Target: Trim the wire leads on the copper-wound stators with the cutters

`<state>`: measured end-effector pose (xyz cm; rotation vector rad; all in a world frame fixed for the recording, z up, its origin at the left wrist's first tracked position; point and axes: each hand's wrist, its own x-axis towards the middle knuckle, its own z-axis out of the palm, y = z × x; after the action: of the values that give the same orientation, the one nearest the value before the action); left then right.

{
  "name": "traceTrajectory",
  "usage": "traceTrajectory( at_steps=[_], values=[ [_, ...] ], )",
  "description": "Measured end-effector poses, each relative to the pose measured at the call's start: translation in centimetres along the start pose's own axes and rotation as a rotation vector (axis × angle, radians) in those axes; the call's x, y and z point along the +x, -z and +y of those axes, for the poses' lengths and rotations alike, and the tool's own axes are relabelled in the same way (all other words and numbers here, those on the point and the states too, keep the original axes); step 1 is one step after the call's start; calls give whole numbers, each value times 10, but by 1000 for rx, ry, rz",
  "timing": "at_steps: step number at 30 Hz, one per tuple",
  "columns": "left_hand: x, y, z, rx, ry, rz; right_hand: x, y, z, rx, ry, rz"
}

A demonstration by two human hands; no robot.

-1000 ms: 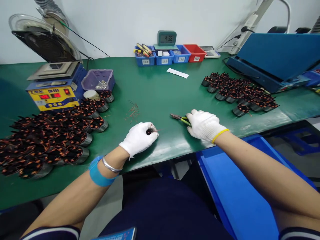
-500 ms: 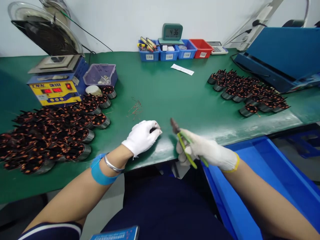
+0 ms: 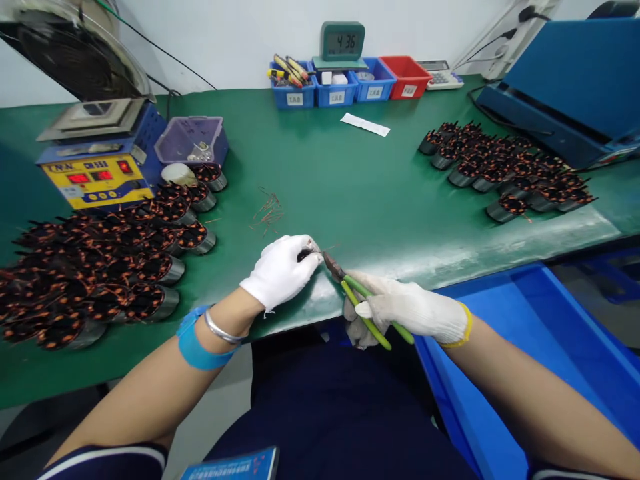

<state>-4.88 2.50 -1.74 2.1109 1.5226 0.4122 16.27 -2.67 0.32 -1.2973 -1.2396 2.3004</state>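
Note:
My left hand (image 3: 285, 270), in a white glove, rests at the front of the green table with thumb and fingertips pinched together. A thin wire (image 3: 329, 249) sticks out from those fingertips; whatever else lies inside the grip is hidden. My right hand (image 3: 395, 307), gloved with a yellow cuff, is wrapped around green-handled pliers (image 3: 356, 298). Their dark jaws point up and left, right beside the left fingertips at the wire. Several loose copper wire pieces (image 3: 270, 212) lie on the table beyond my left hand.
Wire-wound motor stators (image 3: 160, 267) crowd the left, and another group of stators (image 3: 505, 208) stands right. A soldering pot unit (image 3: 100, 180) and purple bin (image 3: 193, 143) are back left. Small bins (image 3: 294, 99) and a clock (image 3: 343, 41) line the wall. A blue tray (image 3: 500, 320) is below right.
My right hand has brought the pliers left and slightly down, so their jaws now meet the left fingertips. The left hand has barely moved. The view has shifted slightly.

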Motion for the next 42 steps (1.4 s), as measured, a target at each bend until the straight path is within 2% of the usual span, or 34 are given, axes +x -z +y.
traceTrajectory(
  at_steps=[7,17,21,23,26,28,29,32,36,38,40,42],
  values=[
    [1,0,1,-31,-2,-5,8,-6,-5,76,43,70],
    [0,2,3,13,32,-9,11,0,-14,-176,-14,86],
    [-1,3,3,43,63,27,15,2,-18,-354,27,131],
    [0,4,0,-18,76,129,18,0,-23,-594,45,236],
    [3,8,-5,-234,86,434,24,-6,-32,-1030,68,470],
    [5,10,-9,-363,91,585,27,-10,-36,-1213,85,532],
    [7,11,-10,-403,94,624,29,-10,-37,-1262,90,532],
    [9,11,-13,-473,94,696,32,-6,-37,-1312,85,552],
    [8,9,-13,-534,39,765,31,5,-30,-1384,66,724],
    [7,8,-12,-551,17,765,31,9,-26,-1467,109,783],
    [7,8,-12,-554,9,754,36,7,-24,-1516,256,795],
    [7,7,-12,-548,6,753,45,0,-22,-1513,508,764]
  ],
)
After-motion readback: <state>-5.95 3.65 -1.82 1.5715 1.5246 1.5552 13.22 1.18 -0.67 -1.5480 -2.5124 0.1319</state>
